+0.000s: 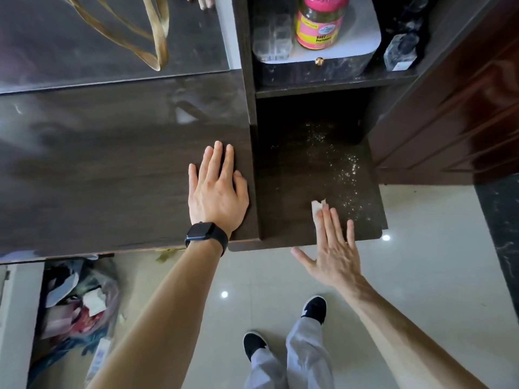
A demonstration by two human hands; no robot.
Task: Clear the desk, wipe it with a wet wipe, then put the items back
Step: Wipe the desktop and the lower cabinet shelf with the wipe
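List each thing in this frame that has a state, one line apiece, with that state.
left hand: flat, palm down on the desk top, holding nothing
right hand: fingers spread, pressing the wet wipe onto the lower shelf
wet wipe: mostly hidden under the fingers
lower shelf: speckled with pale dust ahead of the wipe
pink-lidded jar: upright, lid on, on the upper shelf
smartwatch: on the left wrist, screen dark

pink-lidded jar [320,23], yellow label, possibly "BODY", smaller print blurred
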